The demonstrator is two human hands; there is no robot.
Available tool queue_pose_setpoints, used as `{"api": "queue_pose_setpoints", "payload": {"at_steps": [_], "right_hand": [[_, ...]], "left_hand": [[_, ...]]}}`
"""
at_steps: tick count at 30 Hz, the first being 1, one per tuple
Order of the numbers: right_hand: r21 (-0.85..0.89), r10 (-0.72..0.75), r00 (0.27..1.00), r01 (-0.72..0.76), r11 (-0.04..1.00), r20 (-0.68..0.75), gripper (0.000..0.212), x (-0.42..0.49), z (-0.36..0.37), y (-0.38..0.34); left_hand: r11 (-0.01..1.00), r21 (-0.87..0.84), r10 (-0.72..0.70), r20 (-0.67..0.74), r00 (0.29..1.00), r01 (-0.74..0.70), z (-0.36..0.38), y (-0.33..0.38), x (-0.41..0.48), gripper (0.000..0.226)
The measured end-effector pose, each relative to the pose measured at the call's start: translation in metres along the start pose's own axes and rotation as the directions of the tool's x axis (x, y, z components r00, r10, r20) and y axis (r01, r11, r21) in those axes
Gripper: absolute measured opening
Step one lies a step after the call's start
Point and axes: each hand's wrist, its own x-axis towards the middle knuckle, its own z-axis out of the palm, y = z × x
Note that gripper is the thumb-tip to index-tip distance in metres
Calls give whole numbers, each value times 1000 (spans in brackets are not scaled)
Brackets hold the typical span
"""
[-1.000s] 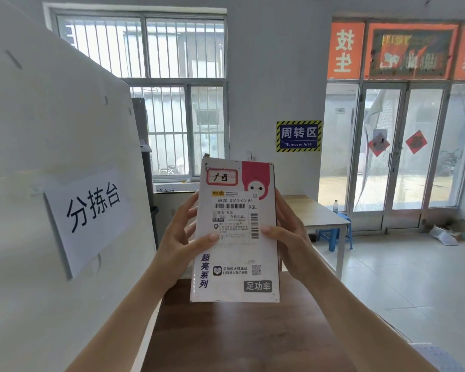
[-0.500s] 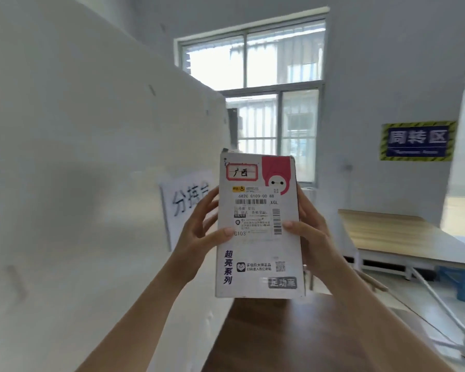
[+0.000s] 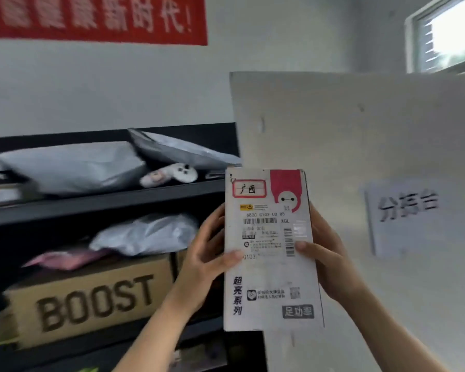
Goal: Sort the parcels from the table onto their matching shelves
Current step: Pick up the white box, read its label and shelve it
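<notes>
White cardboard, slim and flat, with a shipping label (image 3: 266,237) stuck across its front: that is the parcel (image 3: 271,277) I hold upright in the air. It sits just right of the dark shelving unit (image 3: 105,202) and in front of a white partition board (image 3: 360,124).

I judge it light and rigid, a carton that should not sag, though its smooth face may slip under a loose grip. The long side edges near the middle look like the sensible place to take it, and both hands are there.

My left hand (image 3: 207,253) clamps the left edge, with the thumb pressed on the front beside the label's lower corner and the fingers (image 3: 212,221) passing behind the box. My right hand (image 3: 325,259) mirrors it on the right edge, thumb tip on the front by the vertical barcode (image 3: 289,241), the rest wrapped round the back.

A red-framed tag (image 3: 249,188) at the top looks like the destination mark. Grey poly mailers (image 3: 70,167) lie on the upper shelf. A BOOST cardboard box (image 3: 97,299) sits below with soft bags (image 3: 145,234) on top of it. I can see no shelf labels from here, so I cannot tell which level matches.
</notes>
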Motion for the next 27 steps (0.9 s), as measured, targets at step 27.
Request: {"api": "queue_pose_setpoints", "payload": {"at_steps": [27], "right_hand": [[548, -223, 542, -565, 616, 810, 79, -18, 669, 101]], "left_hand": [[682, 617, 459, -779, 426, 393, -254, 355, -444, 100]]}}
